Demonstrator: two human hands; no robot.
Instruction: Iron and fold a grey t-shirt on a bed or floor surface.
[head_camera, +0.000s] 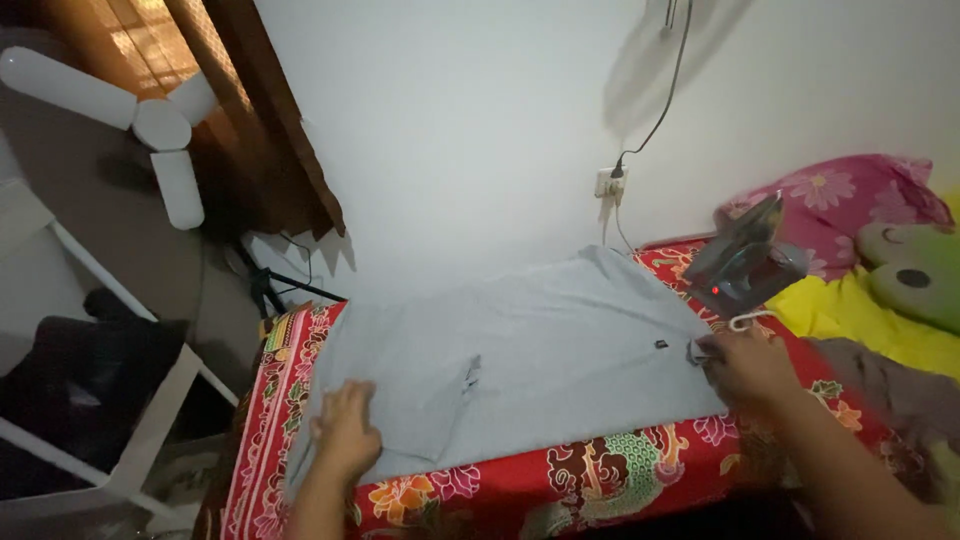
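A light grey shirt (540, 350) lies spread flat across a red floral bed cover (600, 480). My left hand (347, 432) rests flat on the shirt's left end, fingers apart, near a folded sleeve. My right hand (745, 365) pinches the shirt's right edge by the collar. An electric iron (745, 265) stands upright just beyond my right hand, a small red light glowing on it.
The iron's cord runs up to a wall socket (610, 183). A pink floral pillow (850, 205), a green plush toy (915, 275) and yellow cloth (850, 315) lie at the right. A white fan (160, 125) and a white rack (120, 440) stand at the left.
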